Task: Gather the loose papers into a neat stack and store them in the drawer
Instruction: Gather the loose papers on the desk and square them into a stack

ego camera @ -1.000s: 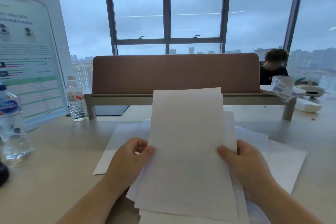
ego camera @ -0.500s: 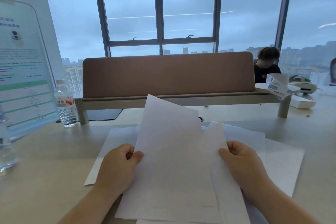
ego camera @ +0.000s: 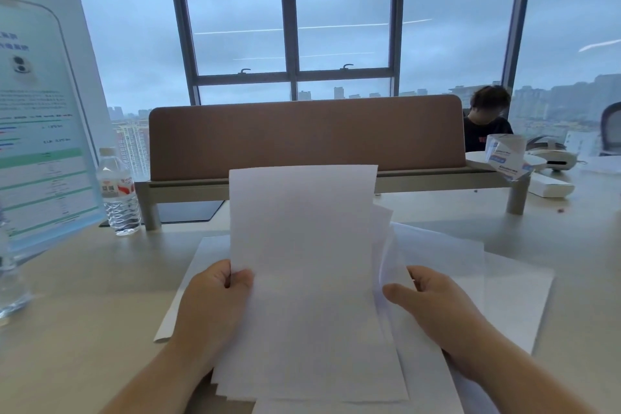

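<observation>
The left hand point(ego camera: 215, 309) pinches the left edge of the sheets point(ego camera: 304, 279), thumb on top; the right hand point(ego camera: 433, 309) cups their right edge, thumb forward. Both forearms reach in from below.

Print is showing on the standing sign point(ego camera: 43, 131) at the desk's left edge, in blue headings and green bands, but it is blurring past reading. The water bottle point(ego camera: 118, 191) beside it is carrying a red and white label whose characters are too small to make out. The white carton point(ego camera: 505, 158) at far right is showing blue lettering, likewise not resolving into words.
</observation>
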`<move>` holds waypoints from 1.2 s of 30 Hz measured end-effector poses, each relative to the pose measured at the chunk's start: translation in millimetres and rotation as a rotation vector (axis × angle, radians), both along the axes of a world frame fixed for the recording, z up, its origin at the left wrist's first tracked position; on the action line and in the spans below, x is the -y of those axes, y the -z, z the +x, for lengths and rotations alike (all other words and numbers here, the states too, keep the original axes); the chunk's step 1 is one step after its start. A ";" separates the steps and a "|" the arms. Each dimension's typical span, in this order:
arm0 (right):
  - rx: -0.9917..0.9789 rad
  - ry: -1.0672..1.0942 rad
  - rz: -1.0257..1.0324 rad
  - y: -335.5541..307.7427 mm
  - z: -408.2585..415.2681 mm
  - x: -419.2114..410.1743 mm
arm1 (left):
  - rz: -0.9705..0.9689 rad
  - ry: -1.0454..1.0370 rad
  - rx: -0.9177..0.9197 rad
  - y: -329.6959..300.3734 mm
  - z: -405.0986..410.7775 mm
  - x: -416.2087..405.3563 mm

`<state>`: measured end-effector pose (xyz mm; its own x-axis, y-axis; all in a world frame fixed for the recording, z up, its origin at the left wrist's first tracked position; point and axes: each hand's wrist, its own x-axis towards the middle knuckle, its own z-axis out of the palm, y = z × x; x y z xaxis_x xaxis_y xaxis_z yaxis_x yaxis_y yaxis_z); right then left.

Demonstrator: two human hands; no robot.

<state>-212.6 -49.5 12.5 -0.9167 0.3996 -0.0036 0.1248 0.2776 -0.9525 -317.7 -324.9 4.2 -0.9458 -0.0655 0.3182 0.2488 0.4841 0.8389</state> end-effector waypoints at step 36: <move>-0.160 0.324 -0.412 -0.7 -6.7 -12.3 | -0.267 0.196 0.170 -3.8 12.9 -8.8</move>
